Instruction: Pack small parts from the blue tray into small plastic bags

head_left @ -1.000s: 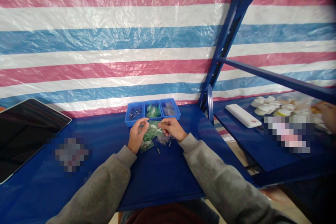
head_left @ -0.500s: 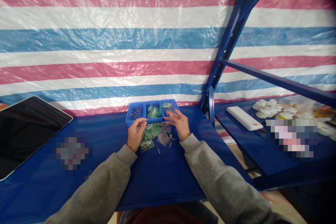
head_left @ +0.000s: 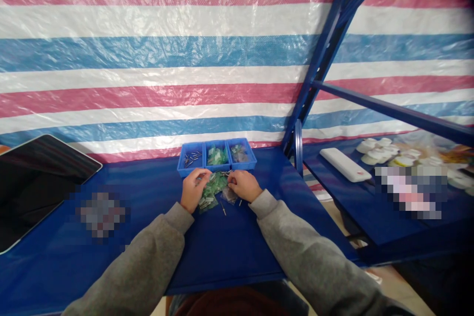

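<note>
A mixed pile of small green plastic packets [head_left: 213,187] lies on the blue table in front of the tray. My left hand [head_left: 193,190] is at the pile's left edge, fingers curled and thumb close to the fingertips; anything between them is too small to make out. Over the right side of the pile, my right hand [head_left: 245,185] is closed with its fingertips pointing down among the pieces, hiding what it pinches. Beneath it are clear greyish packets [head_left: 228,196]. A thin metal pin-like piece [head_left: 223,209] lies nearer to me.
Behind the pile stands a blue three-compartment tray [head_left: 192,170] with metal pieces, green packets and clear packets in separate compartments. A black-screened tablet [head_left: 40,187] is at left. Beyond the blue metal post [head_left: 314,69], a white box [head_left: 345,164] and white round parts [head_left: 377,150] sit on another table.
My right hand has moved from above the tray's right compartment down and left onto the pile, its spread fingers closing. My left hand has stayed nearly in place, shifting slightly toward the pile.
</note>
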The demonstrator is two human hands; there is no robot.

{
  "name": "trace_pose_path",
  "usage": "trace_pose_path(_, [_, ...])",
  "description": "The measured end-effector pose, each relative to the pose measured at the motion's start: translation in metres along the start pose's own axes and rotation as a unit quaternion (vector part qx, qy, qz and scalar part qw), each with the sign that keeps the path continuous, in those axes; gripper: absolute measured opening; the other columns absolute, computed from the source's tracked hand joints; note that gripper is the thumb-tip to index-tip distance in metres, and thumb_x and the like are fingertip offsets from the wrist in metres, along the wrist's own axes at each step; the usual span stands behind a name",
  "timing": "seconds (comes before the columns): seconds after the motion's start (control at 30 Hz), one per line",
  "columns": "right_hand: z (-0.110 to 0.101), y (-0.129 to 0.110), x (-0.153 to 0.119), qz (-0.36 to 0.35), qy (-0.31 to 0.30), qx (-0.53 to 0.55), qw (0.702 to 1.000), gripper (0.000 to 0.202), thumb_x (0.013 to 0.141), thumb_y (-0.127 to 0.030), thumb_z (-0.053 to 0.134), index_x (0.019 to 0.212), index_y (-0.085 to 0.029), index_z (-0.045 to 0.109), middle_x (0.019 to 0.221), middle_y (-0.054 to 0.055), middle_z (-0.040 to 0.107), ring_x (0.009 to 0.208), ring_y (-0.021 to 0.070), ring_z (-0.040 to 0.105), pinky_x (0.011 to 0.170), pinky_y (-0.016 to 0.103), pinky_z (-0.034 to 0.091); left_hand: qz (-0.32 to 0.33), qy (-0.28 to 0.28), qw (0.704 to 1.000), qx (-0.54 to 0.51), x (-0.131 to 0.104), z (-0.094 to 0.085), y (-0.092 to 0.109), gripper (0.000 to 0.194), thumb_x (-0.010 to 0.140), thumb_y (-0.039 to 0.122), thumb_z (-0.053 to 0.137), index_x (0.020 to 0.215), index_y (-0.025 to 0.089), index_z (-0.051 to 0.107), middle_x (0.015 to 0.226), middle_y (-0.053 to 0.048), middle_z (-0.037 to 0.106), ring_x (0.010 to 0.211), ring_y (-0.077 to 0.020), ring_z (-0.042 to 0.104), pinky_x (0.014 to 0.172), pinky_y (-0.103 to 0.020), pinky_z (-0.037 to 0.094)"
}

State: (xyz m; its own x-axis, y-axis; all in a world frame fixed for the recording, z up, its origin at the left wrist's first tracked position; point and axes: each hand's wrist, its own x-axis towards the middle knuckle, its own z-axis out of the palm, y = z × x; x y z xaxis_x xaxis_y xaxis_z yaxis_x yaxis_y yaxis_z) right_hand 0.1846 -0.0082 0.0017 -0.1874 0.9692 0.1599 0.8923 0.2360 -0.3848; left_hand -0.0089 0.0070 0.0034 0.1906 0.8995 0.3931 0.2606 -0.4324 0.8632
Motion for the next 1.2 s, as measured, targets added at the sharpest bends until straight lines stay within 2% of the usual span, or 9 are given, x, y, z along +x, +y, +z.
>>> trace_pose_path(0.2, [0.005, -0.002, 0.001, -0.010, 0.001, -0.030, 1.000, 0.009, 0.082, -0.019, 0.052, 0.082, -0.019, 0.061, 0.090, 0.004, 0.062, 0.083, 0.0158, 0.058, 0.068, 0.024, 0.038, 0.009, -0.015, 0.999, 0.030, -0.001, 0.000, 0.000, 0.021, 0.083, 0.033, 0.052, 0.087, 0.016, 0.063, 0.088, -0.006, 0.064, 0.075, -0.0169, 0.061, 0.058, -0.023, 0.048])
trace_pose_path(0.37, [0.000, -0.003, 0.001, -0.035, 0.061, -0.005, 0.998, 0.008, 0.085, -0.020, 0.050, 0.086, -0.019, 0.058, 0.091, 0.005, 0.061, 0.083, 0.0152, 0.057, 0.070, 0.023, 0.039, 0.016, -0.006, 0.999, 0.046, -0.002, 0.000, 0.001, 0.021, 0.083, 0.032, 0.051, 0.094, 0.018, 0.063, 0.092, -0.006, 0.065, 0.079, -0.0176, 0.061, 0.060, -0.024, 0.049])
trace_pose_path(0.47, [-0.003, -0.003, 0.001, -0.039, 0.086, 0.044, 0.995, 0.007, 0.085, -0.020, 0.052, 0.087, -0.019, 0.058, 0.083, 0.004, 0.064, 0.081, 0.0158, 0.058, 0.070, 0.024, 0.039, 0.031, -0.005, 0.998, 0.062, -0.002, 0.000, 0.005, 0.024, 0.084, 0.032, 0.051, 0.100, 0.018, 0.062, 0.094, -0.006, 0.065, 0.082, -0.0181, 0.061, 0.063, -0.025, 0.049])
trace_pose_path(0.6, [-0.001, -0.008, 0.001, -0.072, 0.111, 0.176, 0.976, 0.008, 0.083, -0.022, 0.054, 0.084, -0.019, 0.062, 0.074, 0.001, 0.065, 0.071, 0.0142, 0.060, 0.067, 0.023, 0.041, 0.055, -0.013, 0.995, 0.077, -0.003, 0.000, 0.010, 0.027, 0.084, 0.032, 0.052, 0.106, 0.020, 0.061, 0.095, -0.005, 0.065, 0.084, -0.0174, 0.061, 0.067, -0.026, 0.049])
trace_pose_path(0.7, [0.001, -0.013, -0.001, -0.098, 0.132, 0.268, 0.949, 0.010, 0.082, -0.024, 0.055, 0.081, -0.018, 0.064, 0.072, 0.001, 0.066, 0.067, 0.0134, 0.060, 0.063, 0.022, 0.043, 0.080, -0.025, 0.992, 0.095, -0.004, 0.000, 0.011, 0.023, 0.082, 0.033, 0.054, 0.097, 0.020, 0.065, 0.092, -0.005, 0.067, 0.082, -0.0171, 0.061, 0.070, -0.027, 0.048])
trace_pose_path(0.8, [0.003, -0.017, -0.003, -0.094, 0.152, 0.312, 0.933, 0.012, 0.080, -0.027, 0.058, 0.079, -0.018, 0.065, 0.071, 0.001, 0.066, 0.064, 0.0135, 0.060, 0.061, 0.023, 0.044, 0.101, -0.031, 0.988, 0.112, -0.005, 0.000, 0.010, 0.020, 0.082, 0.034, 0.054, 0.084, 0.019, 0.068, 0.086, -0.005, 0.068, 0.079, -0.0171, 0.062, 0.071, -0.027, 0.048])
trace_pose_path(1.0, [0.006, -0.016, -0.003, -0.073, 0.168, 0.347, 0.920, 0.014, 0.078, -0.029, 0.060, 0.083, -0.017, 0.067, 0.076, 0.003, 0.069, 0.066, 0.0153, 0.062, 0.063, 0.024, 0.047, 0.083, -0.001, 0.987, 0.140, -0.004, -0.001, 0.008, 0.022, 0.084, 0.034, 0.051, 0.083, 0.018, 0.066, 0.077, -0.003, 0.068, 0.072, -0.0156, 0.062, 0.067, -0.025, 0.046])
trace_pose_path(1.2, [0.007, -0.017, -0.004, -0.077, 0.168, 0.354, 0.917, 0.014, 0.078, -0.027, 0.060, 0.083, -0.017, 0.068, 0.076, 0.003, 0.069, 0.066, 0.0153, 0.062, 0.062, 0.025, 0.048, 0.068, -0.019, 0.985, 0.159, -0.005, 0.000, 0.013, 0.031, 0.088, 0.034, 0.043, 0.069, 0.016, 0.060, 0.061, 0.001, 0.059, 0.059, -0.0117, 0.056, 0.060, -0.022, 0.041])
